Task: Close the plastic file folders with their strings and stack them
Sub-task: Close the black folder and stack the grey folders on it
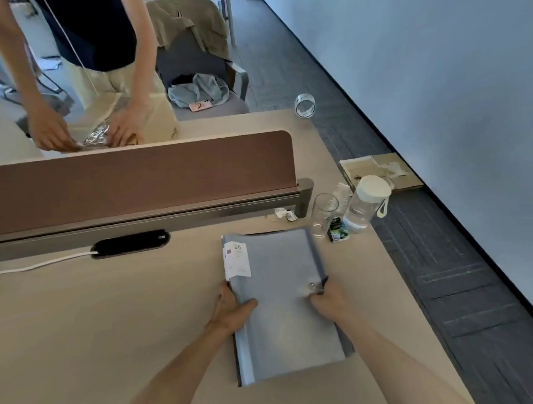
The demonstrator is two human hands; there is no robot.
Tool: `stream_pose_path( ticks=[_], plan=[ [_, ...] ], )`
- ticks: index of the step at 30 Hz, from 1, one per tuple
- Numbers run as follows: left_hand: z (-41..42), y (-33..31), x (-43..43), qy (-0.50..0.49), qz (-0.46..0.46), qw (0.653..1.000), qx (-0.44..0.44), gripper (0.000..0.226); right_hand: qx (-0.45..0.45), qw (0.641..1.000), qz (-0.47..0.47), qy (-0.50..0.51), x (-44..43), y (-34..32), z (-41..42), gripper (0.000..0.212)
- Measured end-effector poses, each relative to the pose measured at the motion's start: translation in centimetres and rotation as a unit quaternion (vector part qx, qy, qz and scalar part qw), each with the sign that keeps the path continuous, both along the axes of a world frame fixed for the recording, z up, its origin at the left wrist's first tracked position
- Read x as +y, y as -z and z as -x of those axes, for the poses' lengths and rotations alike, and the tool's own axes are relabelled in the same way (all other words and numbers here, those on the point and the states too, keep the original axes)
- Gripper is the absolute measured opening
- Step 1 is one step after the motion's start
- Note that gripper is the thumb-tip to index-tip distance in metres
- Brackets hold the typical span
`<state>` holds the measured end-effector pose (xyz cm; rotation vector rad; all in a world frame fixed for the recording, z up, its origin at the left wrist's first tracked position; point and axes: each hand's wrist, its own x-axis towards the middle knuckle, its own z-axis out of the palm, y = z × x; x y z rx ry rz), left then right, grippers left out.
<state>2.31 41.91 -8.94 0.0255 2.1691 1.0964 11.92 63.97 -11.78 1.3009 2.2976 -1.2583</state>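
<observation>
Folders: a stack of pale blue plastic file folders (282,305) is lying flat on the beige desk (112,330), right of centre, long side running away from the person, darker edges of lower folders showing along the right and bottom
Label: a white paper tag (237,259) printed with "20" is sitting at the stack's far left corner
Clasp: a small round metal button (310,285) is showing on the top folder near its right edge; a dark string end (323,281) is poking out just beside it
Left hand: the left hand (230,310) is gripping the stack's left edge, thumb lying on top of the cover, fingers curled along and under the side
Right hand: the right hand (329,298) is pinching at the right edge just below the button, fingers closed around the string area; whether the string is actually between the fingertips I cannot tell
Divider: a brown desk partition (136,180) is standing across the far side, with a black cable port (131,243) and white cable (39,265) in front of it
Near the stack: an empty drinking glass (323,213) and a clear bottle with a white cap (367,202) are standing just beyond the far right corner
Across the divider: another person's hands (88,130) are resting on something shiny on the opposite desk
</observation>
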Motion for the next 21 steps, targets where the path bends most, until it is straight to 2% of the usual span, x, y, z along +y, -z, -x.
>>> stream_pose_path(
  ticks=[2, 5, 17, 21],
  plan=[
    [-0.1, 0.5, 0.8, -0.021, 0.015, 1.0, 0.008, 0.084, -0.008, 1.0, 0.008, -0.018, 1.4, 0.9, 0.3, 0.049],
    [-0.4, 0.4, 1.3, -0.029, 0.03, 0.999, 0.021, 0.085, -0.02, 0.999, -0.005, -0.041, 0.8, -1.5, 0.6, 0.045],
    [1.9, -0.4, 3.2, -0.033, 0.067, 0.997, 0.027, 0.094, -0.023, 0.995, -0.079, -0.064, 1.6, -1.5, 2.5, 0.052],
    [2.6, -0.5, 3.3, -0.035, 0.081, 0.996, 0.026, 0.095, -0.028, 0.996, -0.063, -0.058, 1.7, -1.4, 3.0, 0.048]
  ],
)
